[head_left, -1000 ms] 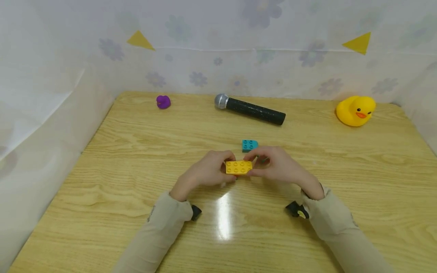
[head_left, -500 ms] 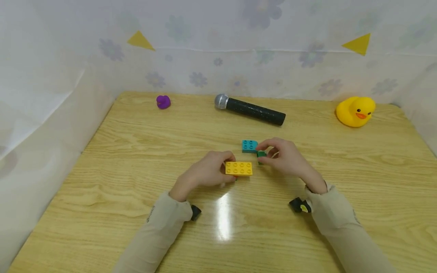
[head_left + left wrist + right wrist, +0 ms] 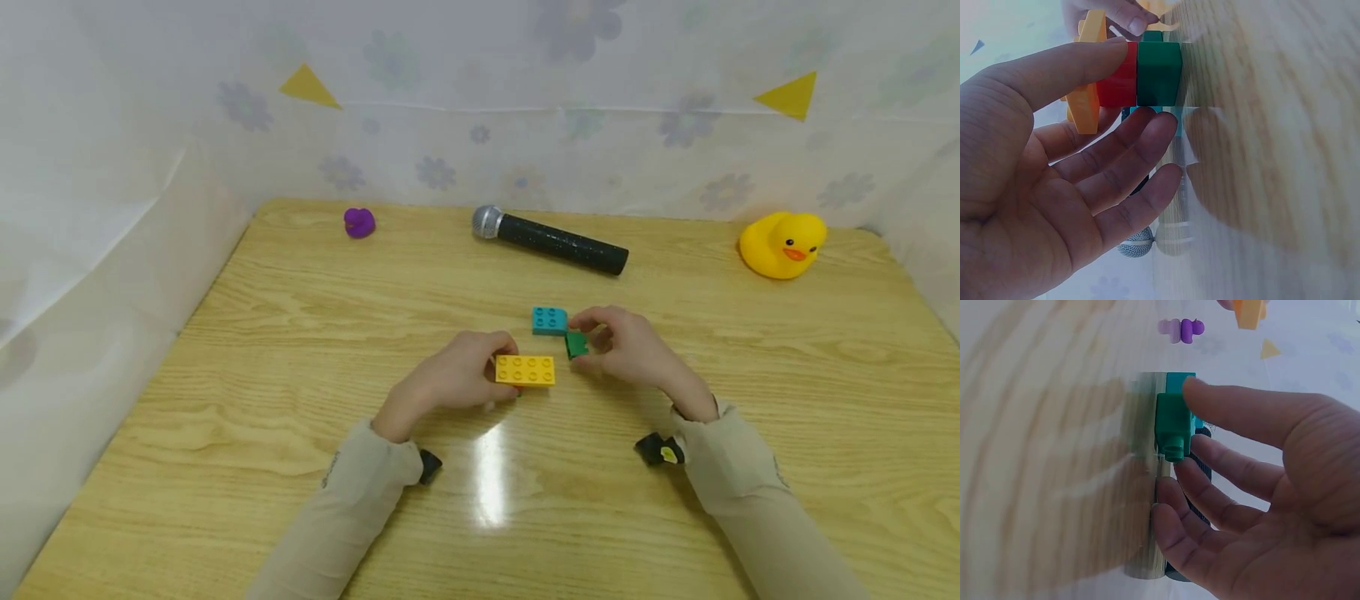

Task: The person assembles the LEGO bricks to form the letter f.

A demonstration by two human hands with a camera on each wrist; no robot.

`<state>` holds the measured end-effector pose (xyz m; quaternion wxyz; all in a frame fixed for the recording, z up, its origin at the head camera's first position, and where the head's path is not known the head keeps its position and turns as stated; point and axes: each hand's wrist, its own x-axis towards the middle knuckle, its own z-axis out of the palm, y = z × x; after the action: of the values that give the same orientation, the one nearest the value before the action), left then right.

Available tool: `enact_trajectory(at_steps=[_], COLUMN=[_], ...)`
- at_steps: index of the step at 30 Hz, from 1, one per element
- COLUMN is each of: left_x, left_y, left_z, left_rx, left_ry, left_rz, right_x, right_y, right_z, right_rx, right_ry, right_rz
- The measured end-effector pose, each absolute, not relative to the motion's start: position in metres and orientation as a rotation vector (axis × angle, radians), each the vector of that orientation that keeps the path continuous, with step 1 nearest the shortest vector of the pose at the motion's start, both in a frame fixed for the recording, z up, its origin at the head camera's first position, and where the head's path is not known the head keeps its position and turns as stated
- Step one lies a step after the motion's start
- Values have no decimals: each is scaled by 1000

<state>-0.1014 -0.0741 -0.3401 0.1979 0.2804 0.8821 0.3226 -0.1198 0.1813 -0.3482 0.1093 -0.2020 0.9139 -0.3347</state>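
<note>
My left hand point(image 3: 468, 371) grips a stack of toy building bricks, its thumb across the near side. On top of the stack is a yellow brick point(image 3: 525, 370); below it are a red brick point(image 3: 1117, 78) and a green brick point(image 3: 1160, 74). A second, loose green brick point(image 3: 576, 345) lies on its side at the fingertips of my right hand point(image 3: 626, 346), thumb and forefinger curled around it. In the right wrist view the thumb tip touches this brick's edge, and its stud faces the camera. Just behind it sits a teal brick point(image 3: 550, 321) with a rounded end.
Across the back of the wooden table point(image 3: 300, 350) lie a purple toy duck point(image 3: 359, 223), a black microphone point(image 3: 562, 243) with a silver head, and a yellow rubber duck point(image 3: 782, 246). Flower-printed white cloth point(image 3: 480, 133) hangs behind the table.
My right hand has left the yellow brick and moved right and slightly away, to the loose green brick. The green brick has turned slightly. My left hand and its stack stay put.
</note>
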Motion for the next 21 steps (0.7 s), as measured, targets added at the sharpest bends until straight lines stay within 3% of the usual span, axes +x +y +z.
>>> enact_trajectory(at_steps=[21], left_x=[-101], left_y=[-74], left_z=[-339], left_rx=[816], left_ry=[2464], left_rz=[911], right_x=[-116], right_y=[179], right_z=[-347], right_rx=[-585], right_ry=[2705], right_rz=[-986])
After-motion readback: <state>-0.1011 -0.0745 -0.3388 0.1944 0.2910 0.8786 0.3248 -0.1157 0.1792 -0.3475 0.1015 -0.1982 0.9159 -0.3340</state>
